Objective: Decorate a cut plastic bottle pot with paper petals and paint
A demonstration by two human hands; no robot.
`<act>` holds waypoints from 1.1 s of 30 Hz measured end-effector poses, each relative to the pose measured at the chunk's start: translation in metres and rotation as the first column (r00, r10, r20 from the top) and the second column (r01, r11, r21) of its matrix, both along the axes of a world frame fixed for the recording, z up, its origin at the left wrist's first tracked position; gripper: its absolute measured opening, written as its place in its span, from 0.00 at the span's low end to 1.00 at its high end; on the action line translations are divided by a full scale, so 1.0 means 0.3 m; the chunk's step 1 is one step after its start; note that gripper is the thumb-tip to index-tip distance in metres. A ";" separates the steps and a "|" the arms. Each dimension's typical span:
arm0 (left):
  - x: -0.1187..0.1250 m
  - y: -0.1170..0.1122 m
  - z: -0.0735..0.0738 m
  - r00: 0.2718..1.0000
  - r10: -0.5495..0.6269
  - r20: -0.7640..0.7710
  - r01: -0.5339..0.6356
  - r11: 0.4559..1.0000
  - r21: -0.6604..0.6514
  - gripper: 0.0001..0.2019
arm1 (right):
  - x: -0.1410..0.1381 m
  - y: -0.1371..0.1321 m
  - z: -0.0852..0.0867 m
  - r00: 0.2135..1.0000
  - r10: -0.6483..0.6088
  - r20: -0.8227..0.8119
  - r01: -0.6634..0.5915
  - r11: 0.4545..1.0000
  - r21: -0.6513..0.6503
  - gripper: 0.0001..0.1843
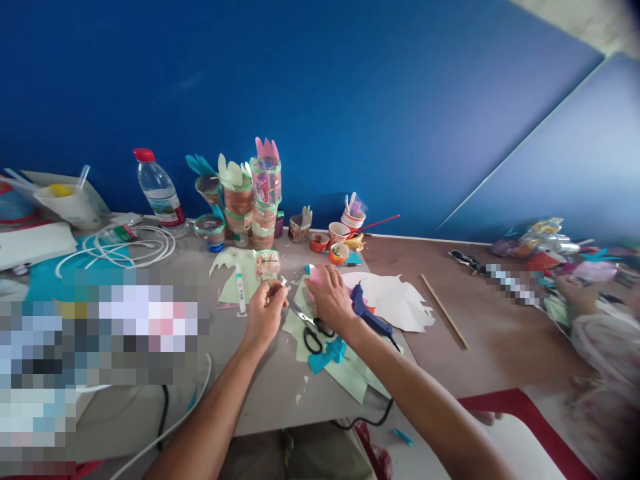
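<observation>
My left hand (265, 310) is closed, its thumb and fingertips pinching a small white scrap (284, 283). My right hand (331, 298) reaches across with curled fingers on a piece of pink paper (313, 275); part of the paper is hidden under the hand. Between my hands lie scissors with black handles (313, 340), their blades toward my left hand. Pale green paper (350, 379) and a crumpled blue piece (327, 355) lie below the scissors. A blue glue gun (367, 310) rests just right of my right hand. Left of my left hand lies a white glue stick (241, 293).
Stacked cups with paper petals (237, 193) and a red-capped bottle (160, 197) stand by the blue wall. Small paper cups (339, 232) sit behind my right hand. White paper (395, 300) and a wooden stick (445, 312) lie to the right, a coiled white cable (125, 247) to the left.
</observation>
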State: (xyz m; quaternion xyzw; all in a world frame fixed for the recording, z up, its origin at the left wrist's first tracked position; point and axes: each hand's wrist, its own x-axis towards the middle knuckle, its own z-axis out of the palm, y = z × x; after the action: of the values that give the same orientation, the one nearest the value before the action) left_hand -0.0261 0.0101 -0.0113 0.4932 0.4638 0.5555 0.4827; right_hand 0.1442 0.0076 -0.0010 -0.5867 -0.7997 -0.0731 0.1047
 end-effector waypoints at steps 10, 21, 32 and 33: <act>-0.010 0.006 0.002 0.999 -0.026 0.034 0.027 1.000 -0.015 0.11 | -0.039 -0.200 0.063 0.997 0.055 0.054 -0.035 0.947 -0.319 0.11; -0.010 0.010 0.006 0.982 -0.051 0.182 0.071 0.992 -0.103 0.13 | -0.074 -0.194 0.117 0.995 -0.099 -0.032 0.076 0.903 -0.424 0.18; 0.006 0.008 0.009 0.947 -0.053 0.317 0.104 0.984 -0.148 0.12 | 0.076 -0.292 0.095 -0.057 -0.558 -0.828 -0.505 0.732 -0.458 0.17; 0.008 0.006 0.011 0.949 -0.058 0.309 0.111 0.982 -0.154 0.11 | 0.072 -0.302 0.094 -0.137 -0.583 -0.801 -0.573 0.706 -0.416 0.20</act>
State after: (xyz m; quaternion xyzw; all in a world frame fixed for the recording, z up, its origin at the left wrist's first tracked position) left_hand -0.0237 0.0118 -0.0080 0.3787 0.4082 0.5619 0.6118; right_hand 0.1658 -0.0830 0.0272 -0.4121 -0.3731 0.7092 0.4336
